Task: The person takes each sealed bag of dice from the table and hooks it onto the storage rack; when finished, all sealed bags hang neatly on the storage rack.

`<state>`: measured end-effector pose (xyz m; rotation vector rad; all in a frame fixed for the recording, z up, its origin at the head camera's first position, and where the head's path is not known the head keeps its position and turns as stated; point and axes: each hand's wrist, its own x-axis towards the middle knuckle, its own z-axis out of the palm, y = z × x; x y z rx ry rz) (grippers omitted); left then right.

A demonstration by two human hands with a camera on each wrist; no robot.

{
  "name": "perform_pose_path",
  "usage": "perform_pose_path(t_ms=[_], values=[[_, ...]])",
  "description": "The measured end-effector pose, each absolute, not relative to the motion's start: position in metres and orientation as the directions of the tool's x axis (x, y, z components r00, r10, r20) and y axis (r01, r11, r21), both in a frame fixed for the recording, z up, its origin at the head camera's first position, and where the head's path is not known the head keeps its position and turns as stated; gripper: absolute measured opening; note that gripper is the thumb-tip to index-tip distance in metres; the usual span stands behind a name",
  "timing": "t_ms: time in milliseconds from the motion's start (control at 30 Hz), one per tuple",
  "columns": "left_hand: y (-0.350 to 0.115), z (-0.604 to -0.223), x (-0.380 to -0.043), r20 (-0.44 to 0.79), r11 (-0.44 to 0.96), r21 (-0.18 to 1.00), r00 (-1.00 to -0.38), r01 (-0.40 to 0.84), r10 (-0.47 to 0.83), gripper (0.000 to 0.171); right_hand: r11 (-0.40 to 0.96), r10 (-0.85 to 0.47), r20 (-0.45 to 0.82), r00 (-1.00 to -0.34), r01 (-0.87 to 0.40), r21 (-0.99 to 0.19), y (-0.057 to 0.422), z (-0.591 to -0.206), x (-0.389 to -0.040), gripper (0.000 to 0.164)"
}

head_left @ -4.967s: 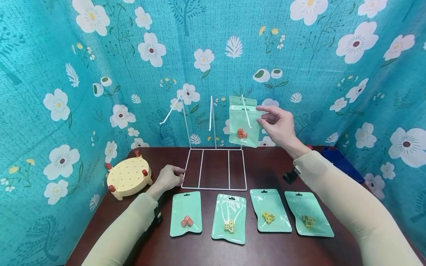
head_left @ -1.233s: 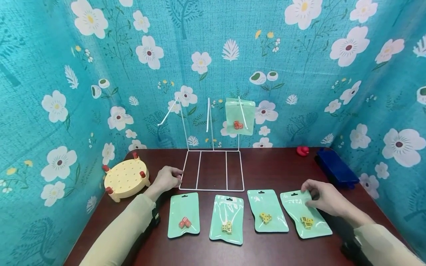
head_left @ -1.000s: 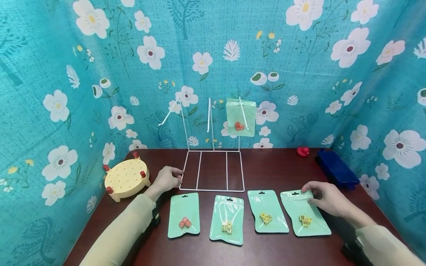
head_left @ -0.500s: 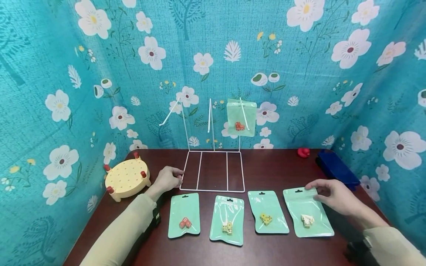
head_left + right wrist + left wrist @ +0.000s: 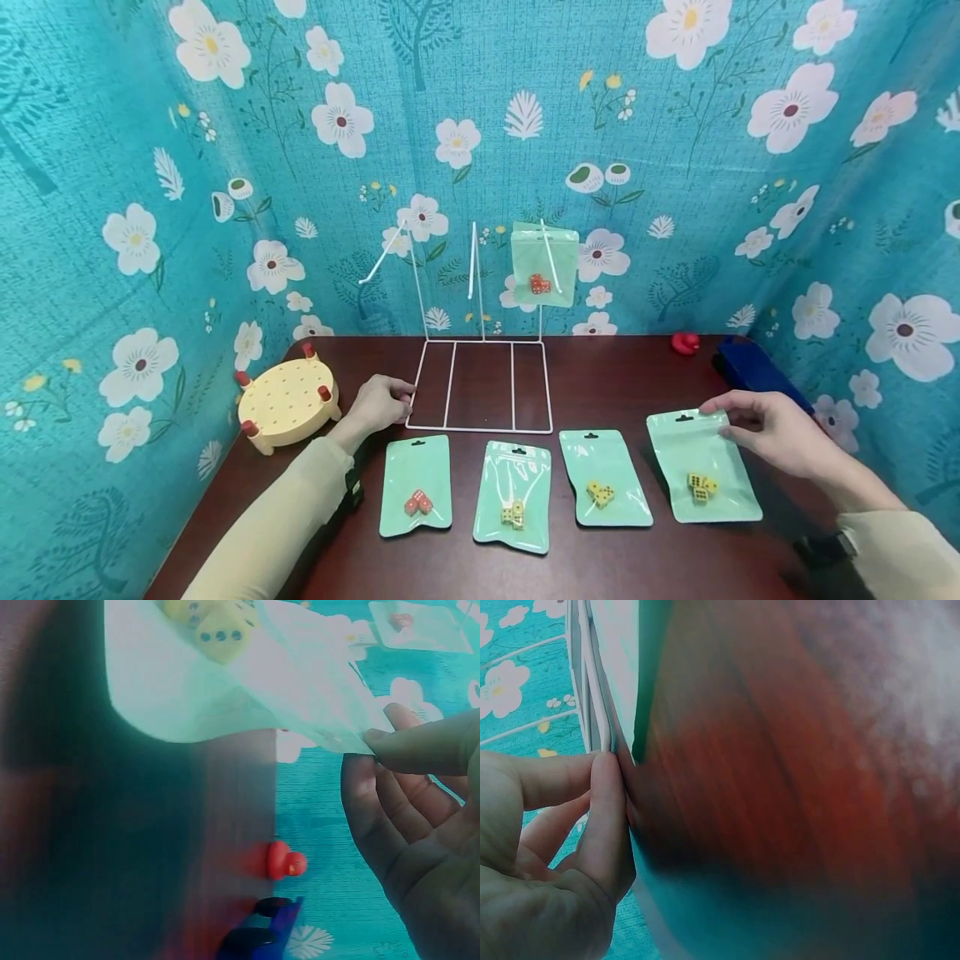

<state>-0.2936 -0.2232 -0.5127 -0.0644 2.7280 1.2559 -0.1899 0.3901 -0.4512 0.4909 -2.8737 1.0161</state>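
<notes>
While the left grip (image 5: 377,402) pinches a white wire rack (image 5: 480,430), the right grip (image 5: 782,429) pinches a mint-green plastic pouch (image 5: 692,454). Yellow cubic dice (image 5: 701,487) sit below that grip.

Blue tray (image 5: 756,368) partly hidden by right hand (image 5: 783,435), left-wrist tabletop (image 5: 765,772) blurred

Pretty plain getup, tbh. The left sleeve (image 5: 273,529) was long and pale cream, and looked mostly smooth down to the wrist. The right sleeve (image 5: 896,554) was the same colour. A small black gadget (image 5: 353,486) sat by the left wrist, and another dark gadget (image 5: 823,550) by the right, kinda blurry from where I stood. Left hand (image 5: 377,402) and right hand (image 5: 780,429) were both bare.
</notes>
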Motion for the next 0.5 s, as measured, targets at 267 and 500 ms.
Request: perform_pose_path(t_ms=[267,500], values=[[-0.225,-0.513,-0.293,-0.135,0.635,0.768,-0.990,-0.085,0.030,0.037,0.741,-0.290,0.198,-0.936,-0.351,-0.573,0.385,-0.437,-0.189,0.040],[-0.224,-0.514,-0.293,-0.145,0.640,0.761,-0.989,-0.105,0.010,0.037,0.752,-0.295,0.218,-0.930,-0.367,-0.548,0.377,-0.424,-0.187,0.043]])
